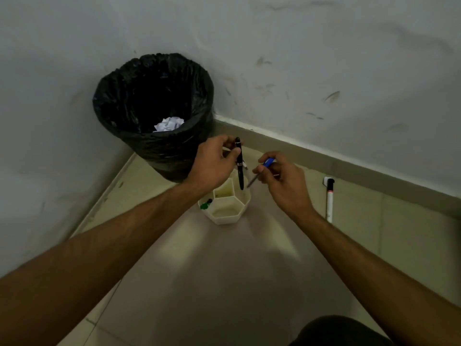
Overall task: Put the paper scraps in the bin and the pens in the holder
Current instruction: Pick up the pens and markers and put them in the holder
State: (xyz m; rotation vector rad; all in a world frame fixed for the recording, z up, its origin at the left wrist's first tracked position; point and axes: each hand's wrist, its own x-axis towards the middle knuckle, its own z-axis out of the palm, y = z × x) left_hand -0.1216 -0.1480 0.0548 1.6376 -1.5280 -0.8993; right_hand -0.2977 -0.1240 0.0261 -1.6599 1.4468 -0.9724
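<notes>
A white pen holder [225, 216] with several compartments stands on the floor in front of me. My left hand [214, 162] grips a black pen [240, 168] upright, its tip just above the holder's far right compartment. My right hand [282, 179] pinches a blue-capped pen [260, 171] tilted, tip pointing down-left toward the same compartment. A green-capped item [206, 204] lies in the holder's left compartment. A bin [154, 116] lined with a black bag stands in the corner, with crumpled white paper [169, 124] inside. A white marker [329, 199] with a black cap lies on the floor to the right.
Grey walls meet in the corner behind the bin, with a skirting board [349, 168] along the right wall. The tiled floor [224, 283] stretches toward me. A dark shape, probably my knee [341, 330], shows at the bottom right.
</notes>
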